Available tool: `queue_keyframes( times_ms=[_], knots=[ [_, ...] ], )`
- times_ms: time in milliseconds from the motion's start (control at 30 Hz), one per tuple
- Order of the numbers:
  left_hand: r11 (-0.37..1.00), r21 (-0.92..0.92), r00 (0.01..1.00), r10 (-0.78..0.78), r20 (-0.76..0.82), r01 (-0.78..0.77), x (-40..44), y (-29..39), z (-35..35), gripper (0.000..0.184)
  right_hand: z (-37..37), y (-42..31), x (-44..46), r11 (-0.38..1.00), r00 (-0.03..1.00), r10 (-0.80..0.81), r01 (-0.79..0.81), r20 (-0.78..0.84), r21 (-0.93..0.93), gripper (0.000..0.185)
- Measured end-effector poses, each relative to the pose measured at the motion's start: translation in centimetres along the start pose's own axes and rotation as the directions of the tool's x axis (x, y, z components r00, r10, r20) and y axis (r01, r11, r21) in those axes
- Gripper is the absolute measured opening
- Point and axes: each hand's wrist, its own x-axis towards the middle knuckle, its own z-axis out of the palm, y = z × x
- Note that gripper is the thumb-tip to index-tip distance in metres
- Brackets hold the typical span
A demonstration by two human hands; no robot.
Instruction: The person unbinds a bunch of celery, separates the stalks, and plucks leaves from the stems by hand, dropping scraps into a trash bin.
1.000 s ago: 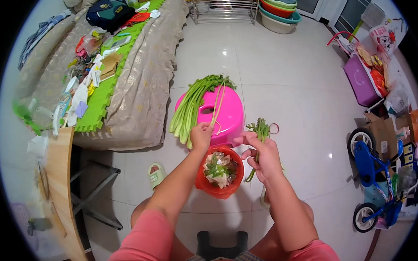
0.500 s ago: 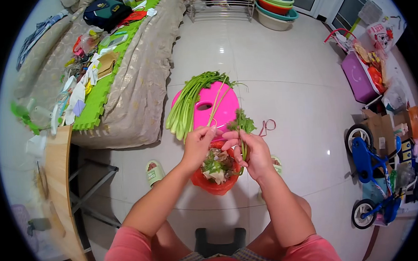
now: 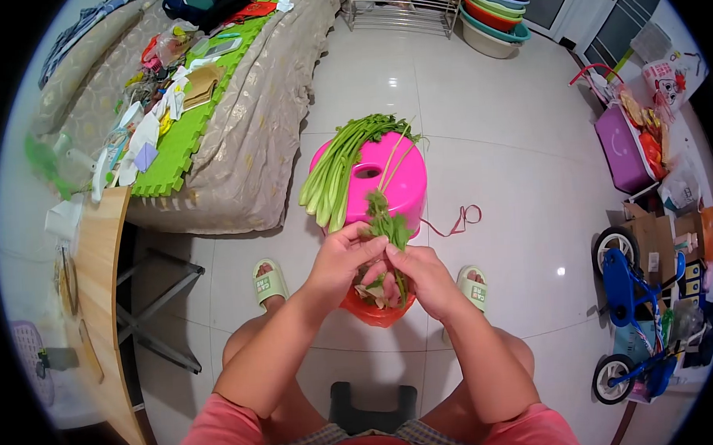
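Observation:
My left hand (image 3: pixel 347 259) and my right hand (image 3: pixel 424 275) meet over a bin lined with a red plastic bag (image 3: pixel 379 317). Between them is a leafy celery stalk (image 3: pixel 387 219), its leaves pointing up, with the fingers of both hands closed on it. Green and pale scraps show in the bin, partly hidden by my fingers. Just beyond, a bunch of celery (image 3: pixel 332 176) lies across the left side of a pink plastic stool (image 3: pixel 409 180). A thin separate stalk (image 3: pixel 393 159) rests on the stool's top.
A red ribbon (image 3: pixel 456 220) lies on the tiles right of the stool. My feet in green slippers (image 3: pixel 270 285) flank the bin. At left stand a covered bed (image 3: pixel 245 140) and a wooden table (image 3: pixel 106 313); at right, a blue child's bike (image 3: pixel 620 290) and a purple box (image 3: pixel 620 147).
My left hand has come right, from apart to meeting my right hand at the leafy celery stalk. The view has shifted, so the stool and bin sit farther right in it.

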Motion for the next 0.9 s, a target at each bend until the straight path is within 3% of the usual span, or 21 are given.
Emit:
queue_keyframes(
  times_ms=[33, 100, 233, 333, 367, 433, 567, 833, 900],
  knots=[
    [1.000, -0.002, 1.000, -0.002, 0.002, 0.002, 0.1, 0.3, 0.2, 0.015, 0.1, 0.2, 0.2, 1.000, 1.000, 0.002, -0.002, -0.003, 0.000, 0.045],
    [0.995, -0.021, 0.981, 0.090, -0.169, -0.095, 0.0, 0.7, 0.6, 0.014, 0.4, 0.8, 0.7, 0.965, 0.979, -0.093, 0.134, -0.181, 0.226, 0.036],
    [0.978, 0.136, 0.969, 0.182, -0.165, -0.160, -0.6, 0.6, 0.0, 0.012, 0.8, -0.5, -0.2, 0.979, 0.949, -0.154, 0.185, -0.275, 0.091, 0.020],
    [0.938, 0.256, 0.944, 0.282, -0.172, -0.233, -0.6, 0.3, 0.2, 0.010, 0.8, 0.5, 0.2, 0.969, 0.907, -0.223, 0.246, -0.356, 0.021, 0.020],
    [0.944, 0.245, 0.947, 0.268, -0.177, -0.221, -0.7, 0.3, 0.4, 0.009, 0.7, 0.6, 0.1, 0.969, 0.906, -0.222, 0.246, -0.361, 0.020, 0.020],
    [0.950, 0.232, 0.951, 0.252, -0.181, -0.208, -0.7, 0.2, 0.5, 0.010, 0.5, 0.6, 0.2, 0.955, 0.910, -0.132, 0.223, -0.393, 0.196, 0.017],
    [0.929, 0.294, 0.951, 0.276, -0.138, -0.226, -0.7, 0.0, 0.2, 0.010, 0.7, 0.5, 0.2, 0.947, 0.912, -0.150, 0.244, -0.383, 0.209, 0.014],
    [0.818, 0.540, 0.949, 0.299, -0.103, -0.199, -0.6, -0.2, 0.1, 0.011, 0.8, 0.6, 0.4, 0.959, 0.868, -0.263, 0.284, -0.422, -0.013, 0.014],
    [0.705, 0.663, 0.901, 0.421, -0.106, -0.252, -0.5, -0.2, 0.5, 0.009, 0.8, 0.9, 0.5, 0.952, 0.859, -0.294, 0.300, -0.418, -0.054, 0.014]
  ],
)
